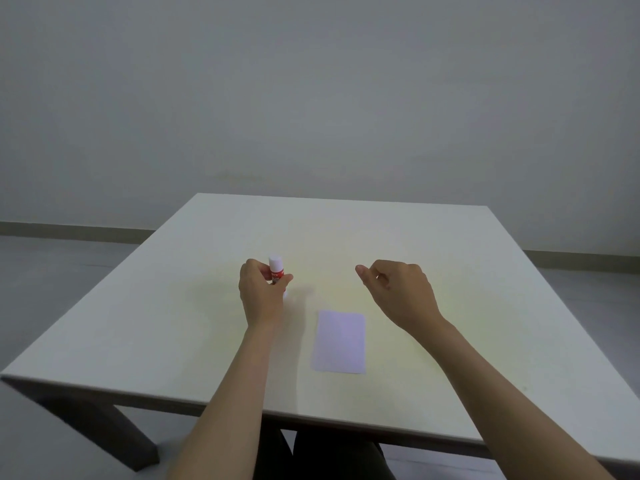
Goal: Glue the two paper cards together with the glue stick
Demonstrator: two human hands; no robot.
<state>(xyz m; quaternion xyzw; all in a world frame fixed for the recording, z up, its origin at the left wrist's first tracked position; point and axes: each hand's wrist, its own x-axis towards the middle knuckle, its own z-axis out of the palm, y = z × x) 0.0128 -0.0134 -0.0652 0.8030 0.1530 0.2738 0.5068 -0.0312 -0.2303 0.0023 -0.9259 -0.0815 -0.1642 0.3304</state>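
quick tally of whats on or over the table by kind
glue stick: 1, upright with its white cap on, held in the left hand
paper card: 1 visible shape, flat on the table; cannot tell if a second lies under it
hands: 2, the right hand holds nothing
total: 4

Matt table (pixel 450 271), seemingly smooth paper card (pixel 341 341)
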